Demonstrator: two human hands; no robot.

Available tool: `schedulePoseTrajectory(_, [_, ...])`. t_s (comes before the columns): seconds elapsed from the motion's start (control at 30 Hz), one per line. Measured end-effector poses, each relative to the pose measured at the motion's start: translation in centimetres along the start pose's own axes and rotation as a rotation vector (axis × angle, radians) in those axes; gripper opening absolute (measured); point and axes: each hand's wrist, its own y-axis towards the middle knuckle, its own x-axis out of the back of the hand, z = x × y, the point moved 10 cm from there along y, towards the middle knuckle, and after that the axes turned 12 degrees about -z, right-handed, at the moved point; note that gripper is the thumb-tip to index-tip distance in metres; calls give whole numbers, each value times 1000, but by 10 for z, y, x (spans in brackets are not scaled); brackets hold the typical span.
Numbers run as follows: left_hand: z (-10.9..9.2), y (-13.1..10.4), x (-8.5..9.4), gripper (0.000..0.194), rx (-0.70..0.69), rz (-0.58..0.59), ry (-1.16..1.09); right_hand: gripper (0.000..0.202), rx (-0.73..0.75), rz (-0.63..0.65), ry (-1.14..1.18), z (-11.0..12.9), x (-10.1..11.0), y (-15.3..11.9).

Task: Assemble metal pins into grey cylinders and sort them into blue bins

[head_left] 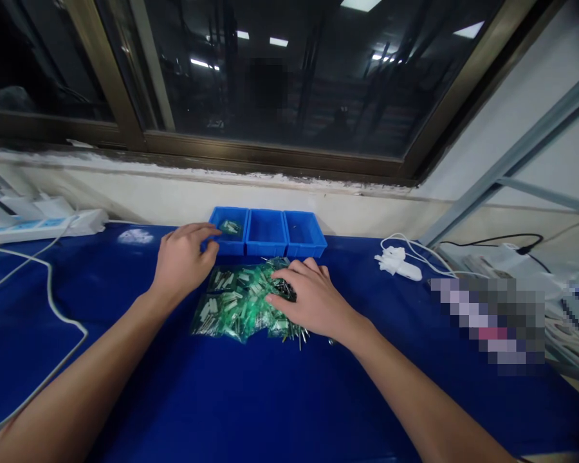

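At the left blue bin (228, 247), my left hand (186, 257) has its fingers apart and reaches over the near left rim, holding nothing that I can see. A small clear bag of pale and metal parts (230, 227) lies inside that bin. In front of the bins spreads a pile of greenish clear bags (241, 299) filled with white pieces and metal pins. My right hand (313, 292) rests at the pile's right side, thumb and forefinger spread beside dark loose metal pins (285, 289). Its other fingertips are partly hidden.
Beside the left bin stand a middle blue bin (266, 233) and a right blue bin (305, 233). A white power strip (77, 224) with cables lies at the left. To the right are a white device with a cord (399, 263) and a metal frame (506, 173).
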Motion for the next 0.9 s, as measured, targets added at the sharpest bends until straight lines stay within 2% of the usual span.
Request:
schedulePoseTrajectory(0.13, [-16,1,18,29,-36,-145,-101,36,-10,11,68,0,0,0])
schedulePoseTrajectory(0.3, [-38,-1,27,25,-132,-192,-172,26,15,-25,187,0,-2,4])
schedulePoseTrajectory(0.43, [-55,-5,39,23,-167,-219,-271,22,-46,-79,440,-7,7,9])
schedulePoseTrajectory(0.53, [-70,-8,32,30,-177,-89,-375,20,0,-247,573,-9,30,13])
schedulePoseTrajectory(0.63, [-76,-13,11,45,-95,126,-484,18,77,-422,655,-11,49,12])
schedulePoseTrajectory(0.77, [-75,-22,-13,49,90,323,-677,15,166,-496,690,-5,50,9])
schedulePoseTrajectory(0.9, [-76,-25,-20,32,154,367,-806,10,220,-618,733,0,51,4])
